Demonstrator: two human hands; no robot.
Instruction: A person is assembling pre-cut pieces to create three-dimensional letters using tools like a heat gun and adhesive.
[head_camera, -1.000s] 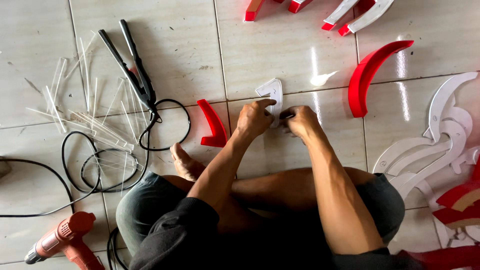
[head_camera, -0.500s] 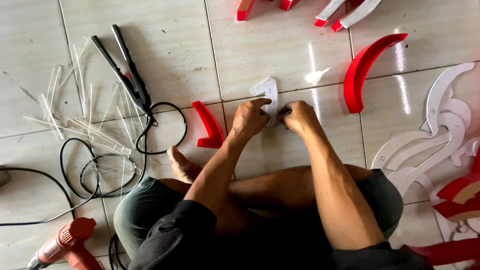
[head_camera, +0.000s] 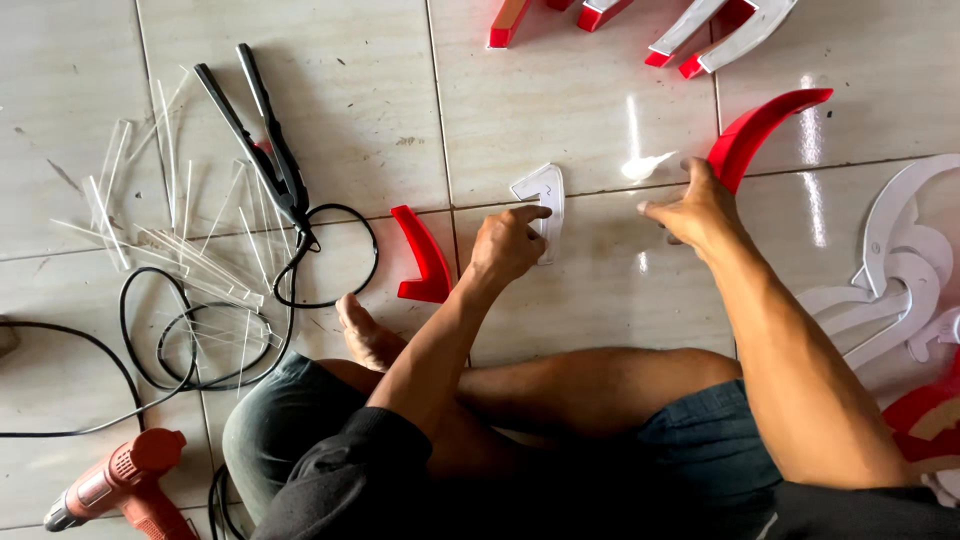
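Now right hand (head_camera: 700, 210) has left white piece (head_camera: 545, 195).

Black top, seemingly short-sleeved; dark denim shorts; bare feet.

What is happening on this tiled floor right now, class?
A person sits cross-legged on the tiled floor. The left hand rests on a small white cut-out shape, while the right hand reaches to a curved red piece. Another red piece, clear strips, a black corded tool and a red power tool lie around.
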